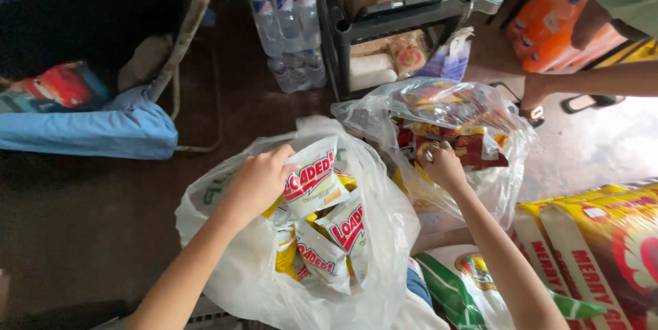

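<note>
Left hand (257, 182) curled over the top edge of a white foil snack packet with red lettering (312, 182), fingers (277, 160) closed on it, lifting it just clear of the mouth of a thin white plastic carrier bag (226, 248). More of the same white packets (336, 241) stacked loosely inside that bag, tilted every which way. Looks feather-light and puffy: air-filled pouch, crisp contents likely to crush under a hard squeeze, glossy film likely slippery. Best taken by the crimped top seam or a corner, pinched flat, not gripped round the belly.

Right hand (442, 165) reaching into a second, clear plastic bag (507, 165) just beside the first, fingers bent down among dark red and yellow snack sachets (480, 148); cannot tell whether anything is actually pinched there. Both bags soft and floppy, sides slumping, no help in steadying what sits inside.

Around: shrink-wrapped pack of clear water bottles (288, 21) standing on the dark red floor (103, 220), a black shelf trolley (397, 21) behind the clear bag, yellow-and-red printed sacks (603, 248) at lower right, a blue fabric bundle (89, 131) at left. Another person's bare arm (596, 80) stretching in from the upper right, well apart from both hands.
</note>
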